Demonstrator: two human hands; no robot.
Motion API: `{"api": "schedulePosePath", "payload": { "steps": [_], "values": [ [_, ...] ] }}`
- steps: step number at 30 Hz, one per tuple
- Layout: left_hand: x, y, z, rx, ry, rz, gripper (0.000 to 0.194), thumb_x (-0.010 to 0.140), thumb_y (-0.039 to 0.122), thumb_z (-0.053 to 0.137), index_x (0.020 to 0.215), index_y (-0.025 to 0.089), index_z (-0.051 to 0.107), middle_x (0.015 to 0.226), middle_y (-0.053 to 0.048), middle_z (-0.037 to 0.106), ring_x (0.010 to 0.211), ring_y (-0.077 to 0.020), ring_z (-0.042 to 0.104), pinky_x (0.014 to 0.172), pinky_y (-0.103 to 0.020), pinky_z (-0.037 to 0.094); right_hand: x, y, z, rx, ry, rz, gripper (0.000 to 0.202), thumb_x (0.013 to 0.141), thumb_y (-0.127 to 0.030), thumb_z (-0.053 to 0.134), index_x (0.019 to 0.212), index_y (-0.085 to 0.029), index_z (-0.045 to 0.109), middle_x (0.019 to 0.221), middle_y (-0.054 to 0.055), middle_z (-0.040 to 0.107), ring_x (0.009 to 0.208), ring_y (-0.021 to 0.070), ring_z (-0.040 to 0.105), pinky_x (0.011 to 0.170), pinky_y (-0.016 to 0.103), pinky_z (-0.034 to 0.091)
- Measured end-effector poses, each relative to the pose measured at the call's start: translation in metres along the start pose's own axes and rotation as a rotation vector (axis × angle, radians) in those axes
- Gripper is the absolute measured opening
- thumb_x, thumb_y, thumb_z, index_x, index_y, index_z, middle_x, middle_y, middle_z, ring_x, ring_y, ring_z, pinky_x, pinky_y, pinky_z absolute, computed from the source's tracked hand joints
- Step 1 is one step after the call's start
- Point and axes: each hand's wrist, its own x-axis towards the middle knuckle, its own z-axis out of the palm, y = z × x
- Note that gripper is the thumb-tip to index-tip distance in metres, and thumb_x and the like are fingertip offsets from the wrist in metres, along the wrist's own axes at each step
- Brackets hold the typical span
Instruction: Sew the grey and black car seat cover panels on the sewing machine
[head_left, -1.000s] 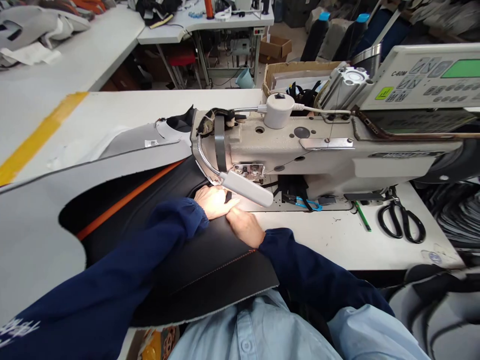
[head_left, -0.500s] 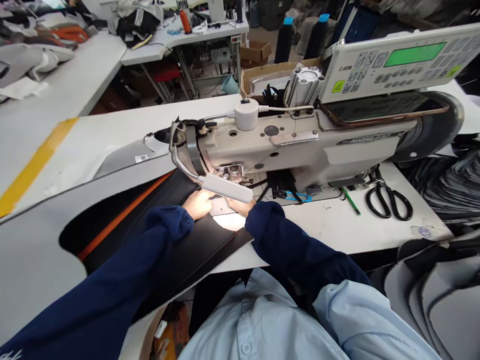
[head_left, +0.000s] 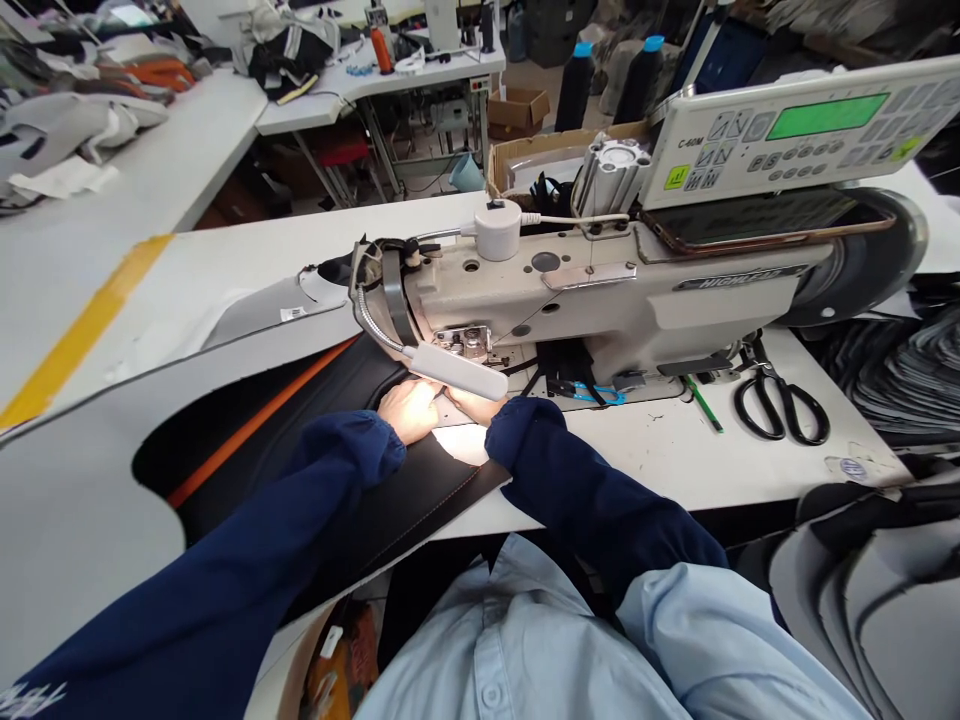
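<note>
A black panel with an orange stripe (head_left: 262, 425) and grey backing lies on the white table, its right part by the head of a sewing machine (head_left: 600, 290). My left hand (head_left: 410, 408) rests on the black material near the needle area, its fingertips bent and partly hidden under the white lamp (head_left: 459, 371). Just right of it, my right hand (head_left: 474, 405) is at the edge of the material, mostly covered by the lamp and the sleeve. What its fingers hold cannot be made out. Lamp light falls on both hands.
Black scissors (head_left: 780, 403) and a green pen (head_left: 703, 404) lie right of the machine. A control panel (head_left: 795, 125) and a phone (head_left: 772, 222) sit on top of it. Stacks of cut pieces (head_left: 900, 590) stand at the right. Behind is a cardboard box (head_left: 517, 110).
My left hand has shifted slightly right, closer to my right hand, and the black panel has moved a little right with it. The whole view has also shifted slightly.
</note>
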Motion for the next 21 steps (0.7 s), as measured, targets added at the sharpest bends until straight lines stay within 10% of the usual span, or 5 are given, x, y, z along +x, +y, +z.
{"api": "schedulePosePath", "payload": {
  "steps": [13, 21],
  "values": [
    [-0.012, 0.025, 0.017, 0.110, -0.026, 0.048, 0.040, 0.081, 0.015, 0.042, 0.115, 0.001, 0.060, 0.110, -0.023, 0.062, 0.093, -0.0310, 0.066, 0.071, -0.039, 0.054, -0.031, -0.005, -0.019, -0.008, 0.019, -0.164, 0.040, 0.087, -0.008, 0.044, 0.125, -0.012, 0.055, 0.123, 0.014, 0.060, 0.115, 0.0231, 0.054, 0.099, 0.036, 0.042],
    [-0.015, -0.034, 0.005, 0.000, 0.247, 0.283, 0.038, 0.090, 0.018, 0.035, 0.105, 0.020, 0.070, 0.103, -0.009, 0.068, 0.105, -0.0208, 0.060, 0.093, -0.031, 0.049, -0.039, -0.020, -0.023, -0.156, 0.022, -0.299, 0.038, 0.085, -0.013, 0.045, 0.121, -0.008, 0.056, 0.119, 0.019, 0.059, 0.118, 0.0293, 0.050, 0.102, 0.049, 0.036]
  ]
}}
